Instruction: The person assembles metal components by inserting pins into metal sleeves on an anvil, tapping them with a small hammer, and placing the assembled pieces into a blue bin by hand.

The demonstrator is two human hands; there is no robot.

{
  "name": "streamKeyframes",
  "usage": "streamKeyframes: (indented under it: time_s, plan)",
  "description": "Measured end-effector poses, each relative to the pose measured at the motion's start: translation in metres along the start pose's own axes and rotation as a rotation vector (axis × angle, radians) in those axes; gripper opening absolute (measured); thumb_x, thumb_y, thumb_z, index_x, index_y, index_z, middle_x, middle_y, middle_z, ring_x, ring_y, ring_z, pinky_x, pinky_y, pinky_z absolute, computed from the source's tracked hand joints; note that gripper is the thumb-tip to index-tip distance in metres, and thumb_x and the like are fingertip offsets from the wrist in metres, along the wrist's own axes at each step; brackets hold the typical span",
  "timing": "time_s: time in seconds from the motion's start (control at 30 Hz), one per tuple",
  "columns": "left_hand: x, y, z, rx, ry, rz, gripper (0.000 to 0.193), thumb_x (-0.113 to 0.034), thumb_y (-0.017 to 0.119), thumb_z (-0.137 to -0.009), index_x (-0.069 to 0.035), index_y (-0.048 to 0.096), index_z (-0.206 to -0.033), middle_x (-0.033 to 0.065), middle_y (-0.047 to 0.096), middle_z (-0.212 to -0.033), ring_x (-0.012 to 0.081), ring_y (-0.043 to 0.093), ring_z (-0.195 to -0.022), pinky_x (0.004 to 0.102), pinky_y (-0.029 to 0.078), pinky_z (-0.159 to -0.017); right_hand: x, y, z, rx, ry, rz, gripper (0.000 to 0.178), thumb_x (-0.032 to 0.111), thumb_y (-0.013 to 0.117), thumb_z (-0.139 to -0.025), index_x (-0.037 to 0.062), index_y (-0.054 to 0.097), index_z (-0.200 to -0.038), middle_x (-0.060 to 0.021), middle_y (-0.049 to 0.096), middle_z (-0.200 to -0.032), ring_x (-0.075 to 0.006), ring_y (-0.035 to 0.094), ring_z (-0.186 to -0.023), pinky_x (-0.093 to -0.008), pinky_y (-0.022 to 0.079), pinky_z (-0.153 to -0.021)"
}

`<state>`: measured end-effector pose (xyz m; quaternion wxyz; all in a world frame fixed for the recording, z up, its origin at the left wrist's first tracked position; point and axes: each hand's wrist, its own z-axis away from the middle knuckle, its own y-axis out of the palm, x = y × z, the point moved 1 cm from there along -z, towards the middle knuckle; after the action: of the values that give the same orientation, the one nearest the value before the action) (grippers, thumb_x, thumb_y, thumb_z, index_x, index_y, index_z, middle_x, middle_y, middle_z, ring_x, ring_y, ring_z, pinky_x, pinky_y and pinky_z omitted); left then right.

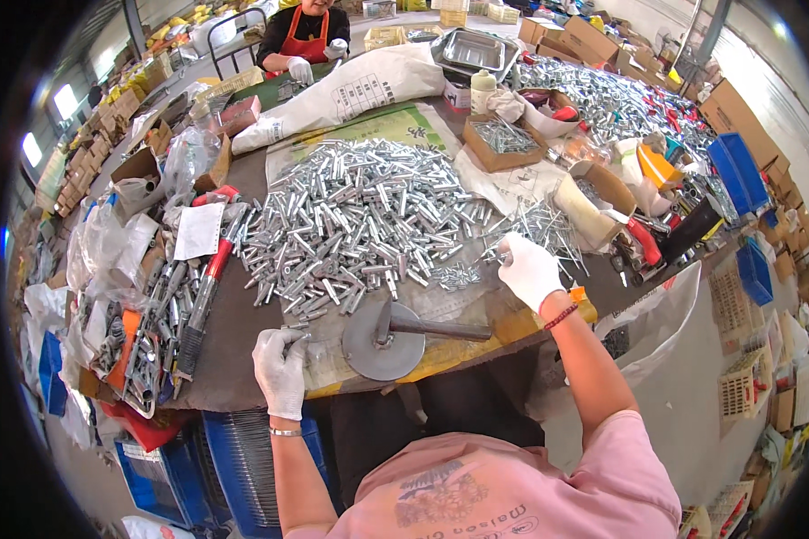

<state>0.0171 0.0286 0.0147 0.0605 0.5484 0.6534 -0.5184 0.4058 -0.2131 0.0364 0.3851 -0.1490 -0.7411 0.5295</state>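
My left hand (pixel 280 366), in a white glove, is closed at the table's near edge, with a small metal part (pixel 302 335) at its fingertips. To the right, my gloved right hand (pixel 528 272) pinches its fingers together beside a pile of thin metal rods (pixel 548 226); what it holds, if anything, is hidden. Between my hands a hammer (pixel 440 330) lies across a round grey metal disc (pixel 368 352), its handle pointing right. Beyond them spreads a big heap of silvery metal tubes (pixel 351 216). A little cluster of small metal pieces (pixel 457 275) lies left of my right hand.
Long red-and-grey tools (pixel 208 287) and plastic bags crowd the left side. A cardboard box of rods (pixel 503 142), a black cylinder (pixel 690 230) and a blue bin (pixel 737 172) stand to the right. Across the table a person in a red apron (pixel 306 49) works with gloved hands.
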Motion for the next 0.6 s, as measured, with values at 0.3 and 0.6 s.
streamKeyframes:
  time_s: [0.3, 0.6]
  plan:
    - [-0.039, 0.004, -0.001, 0.138, 0.088, 0.108, 0.013, -0.002, 0.085, -0.078, -0.007, 0.077, -0.086, 0.0102, 0.071, -0.088, 0.0311, 0.069, -0.089, 0.0421, 0.054, -0.08, -0.001, -0.007, -0.002, 0.03, -0.219, 0.005, 0.015, 0.01, 0.065, -0.091, 0.0141, 0.077, -0.101, -0.0095, 0.073, -0.106, -0.0341, 0.073, -0.098, -0.0447, 0.059, -0.087]
    - [-0.091, 0.029, 0.021, 0.263, 0.158, -0.021, 0.014, -0.01, 0.086, -0.078, -0.009, 0.078, -0.089, 0.0091, 0.07, -0.091, 0.0321, 0.067, -0.093, 0.0447, 0.052, -0.084, -0.001, -0.002, 0.001, -0.025, -0.369, 0.137, 0.012, 0.008, 0.068, -0.09, 0.0124, 0.075, -0.099, -0.0119, 0.068, -0.106, -0.0352, 0.073, -0.097, -0.0472, 0.06, -0.084]
